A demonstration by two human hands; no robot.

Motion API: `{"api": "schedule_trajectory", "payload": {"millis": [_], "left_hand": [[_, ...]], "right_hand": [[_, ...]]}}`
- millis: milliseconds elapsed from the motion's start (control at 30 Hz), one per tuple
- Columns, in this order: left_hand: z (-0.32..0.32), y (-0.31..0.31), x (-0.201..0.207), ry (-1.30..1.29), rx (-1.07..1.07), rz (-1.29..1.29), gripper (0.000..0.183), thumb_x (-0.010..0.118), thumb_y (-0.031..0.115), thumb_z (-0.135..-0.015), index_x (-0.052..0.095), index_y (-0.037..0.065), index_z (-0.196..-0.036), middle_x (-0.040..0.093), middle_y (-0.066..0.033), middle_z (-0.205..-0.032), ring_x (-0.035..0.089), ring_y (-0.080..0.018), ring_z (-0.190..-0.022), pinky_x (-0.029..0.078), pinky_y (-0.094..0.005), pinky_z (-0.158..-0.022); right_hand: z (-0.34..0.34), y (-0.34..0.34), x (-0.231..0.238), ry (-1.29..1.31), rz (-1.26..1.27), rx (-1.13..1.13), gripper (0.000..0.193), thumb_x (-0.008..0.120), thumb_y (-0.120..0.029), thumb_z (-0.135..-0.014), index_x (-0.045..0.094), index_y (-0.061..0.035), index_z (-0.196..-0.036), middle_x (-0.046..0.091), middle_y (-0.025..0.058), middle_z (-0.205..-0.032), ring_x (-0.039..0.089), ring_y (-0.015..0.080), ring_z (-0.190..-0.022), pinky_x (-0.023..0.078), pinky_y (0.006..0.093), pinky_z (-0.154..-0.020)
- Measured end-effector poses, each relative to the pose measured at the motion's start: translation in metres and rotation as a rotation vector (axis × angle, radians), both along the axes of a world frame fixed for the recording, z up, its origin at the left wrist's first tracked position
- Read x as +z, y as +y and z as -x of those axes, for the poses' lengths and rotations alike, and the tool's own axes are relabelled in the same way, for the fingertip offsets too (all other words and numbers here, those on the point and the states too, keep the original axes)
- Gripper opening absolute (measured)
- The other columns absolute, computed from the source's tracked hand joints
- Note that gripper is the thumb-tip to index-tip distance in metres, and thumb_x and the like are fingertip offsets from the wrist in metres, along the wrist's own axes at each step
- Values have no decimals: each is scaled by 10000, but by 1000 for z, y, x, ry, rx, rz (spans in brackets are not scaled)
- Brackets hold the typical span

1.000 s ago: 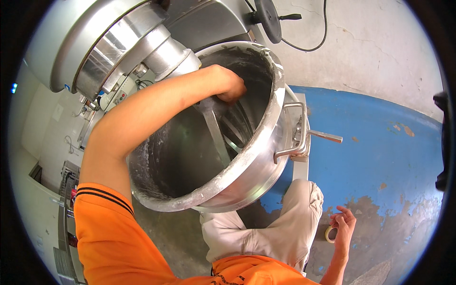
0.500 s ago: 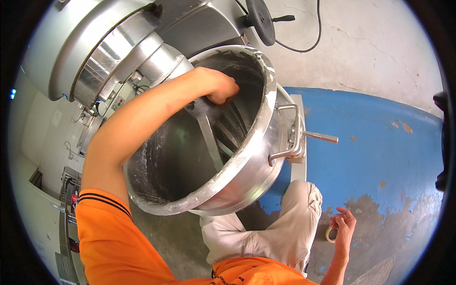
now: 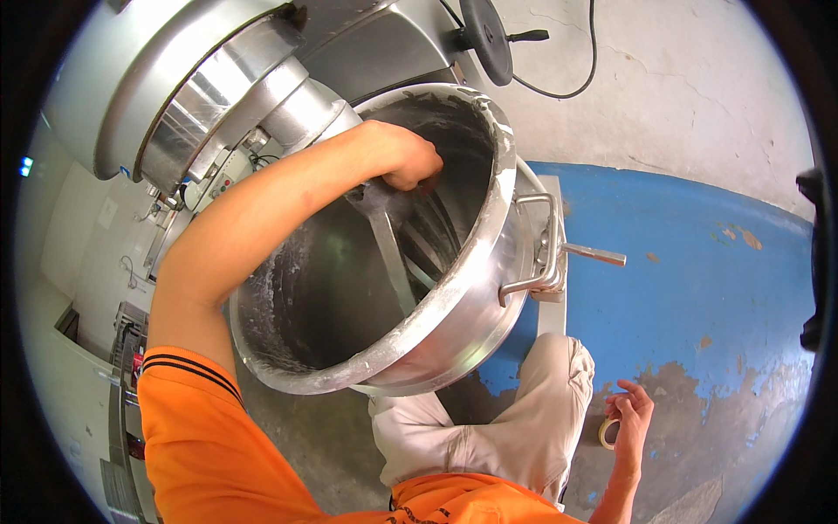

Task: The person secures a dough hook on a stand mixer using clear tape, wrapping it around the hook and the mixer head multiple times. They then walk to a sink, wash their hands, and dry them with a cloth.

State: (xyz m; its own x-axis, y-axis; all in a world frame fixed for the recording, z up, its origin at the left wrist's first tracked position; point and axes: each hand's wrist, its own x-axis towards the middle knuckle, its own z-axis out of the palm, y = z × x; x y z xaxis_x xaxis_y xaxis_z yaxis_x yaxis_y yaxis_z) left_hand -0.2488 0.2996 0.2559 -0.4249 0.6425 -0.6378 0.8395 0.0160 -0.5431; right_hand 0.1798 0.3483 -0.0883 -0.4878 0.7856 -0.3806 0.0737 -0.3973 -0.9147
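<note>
My left hand (image 3: 408,161) reaches down into a large steel mixing bowl (image 3: 428,327) with pale residue on its rim and inner wall. Its fingers are curled at the top of the mixer's beater (image 3: 390,249), whose metal blades spread downward in the bowl. What the fingertips grip there, if anything, is hidden behind the hand. Low at the right, my right hand (image 3: 634,417) hangs beside my knee, fingers bent. A roll of tape (image 3: 604,434) shows as a pale ring against its fingers, apparently held by them.
The mixer head (image 3: 205,96) rises over the bowl at upper left. A black handwheel (image 3: 486,42) with a cable stands behind. On the bowl's right side are a bent metal handle (image 3: 548,249) and a clamp lever (image 3: 596,254). The floor (image 3: 663,262) has worn blue paint.
The mixer and bowl appear slightly farther right in the picture. Both hands keep nearly the same pose, the left inside the bowl and the right low beside the knee.
</note>
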Motion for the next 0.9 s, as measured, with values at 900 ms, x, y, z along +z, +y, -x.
{"api": "schedule_trajectory", "payload": {"millis": [900], "left_hand": [[15, 19, -60, -44, -16, 456, 249, 707, 190, -800, 779, 141, -1033, 709, -98, -1173, 648, -298, -1123, 491, -446, -968]], "right_hand": [[-2, 0, -2, 29, 30, -45, 344, 487, 40, -843, 605, 95, -1161, 673, 112, -766, 582, 115, -590, 458, 247, -553]]}}
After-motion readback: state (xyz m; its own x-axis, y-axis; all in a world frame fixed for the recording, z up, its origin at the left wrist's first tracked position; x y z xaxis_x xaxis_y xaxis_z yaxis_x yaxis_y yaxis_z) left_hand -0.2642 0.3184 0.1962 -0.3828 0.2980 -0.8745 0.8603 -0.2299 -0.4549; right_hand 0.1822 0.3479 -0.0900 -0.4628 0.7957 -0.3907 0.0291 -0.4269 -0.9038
